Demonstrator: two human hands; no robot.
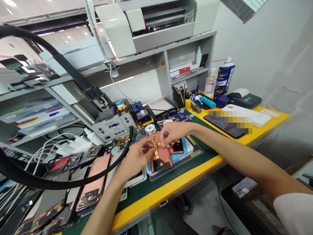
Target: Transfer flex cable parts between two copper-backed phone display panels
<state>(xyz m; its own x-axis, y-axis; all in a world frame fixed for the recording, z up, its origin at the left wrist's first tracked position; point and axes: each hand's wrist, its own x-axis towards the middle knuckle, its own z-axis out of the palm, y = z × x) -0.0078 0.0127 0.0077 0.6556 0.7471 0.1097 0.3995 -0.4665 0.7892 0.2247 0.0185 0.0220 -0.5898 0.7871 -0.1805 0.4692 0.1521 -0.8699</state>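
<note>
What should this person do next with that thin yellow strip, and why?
Perhaps gently steady the yellow strip with the left hand while the right hand straightens its side branch: fingers of both hands are at it, its parts point different ways above a pink phone frame, and a tug might crease it.

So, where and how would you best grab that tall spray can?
Probably around the middle of the spray can, coming from the right: its body is upright and round, while the clear bottle crowds its left side and the thin red straw sticks out leftward.
</note>
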